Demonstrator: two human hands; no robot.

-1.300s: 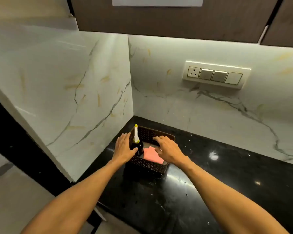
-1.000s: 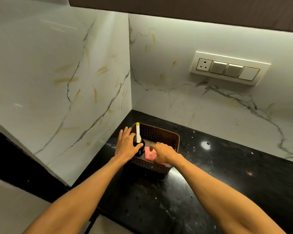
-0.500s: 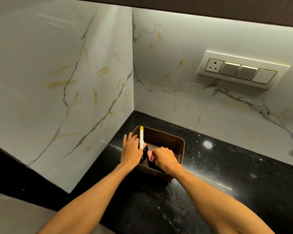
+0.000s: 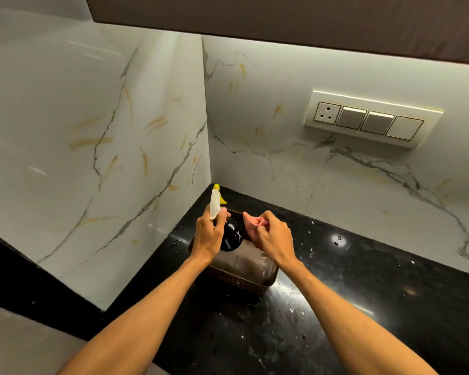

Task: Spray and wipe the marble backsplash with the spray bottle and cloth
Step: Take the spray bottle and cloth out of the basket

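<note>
My left hand (image 4: 209, 235) grips a dark spray bottle (image 4: 230, 236) with a white and yellow nozzle, lifted above the brown basket (image 4: 244, 277). My right hand (image 4: 275, 239) is closed on a bunched pink cloth (image 4: 252, 224), also raised over the basket. The white marble backsplash (image 4: 268, 125) with grey and gold veins covers the back wall and the left wall, which meet in a corner just behind my hands.
The basket sits on a black speckled countertop (image 4: 363, 307) near the corner. A switch and socket panel (image 4: 368, 120) is mounted on the back wall at right. A dark cabinet underside (image 4: 282, 14) hangs overhead. The counter's left edge drops to the floor.
Both hands were down inside the basket; now the left has lifted the spray bottle out and the right has lifted the pink cloth out. The basket's floor shows bare.
</note>
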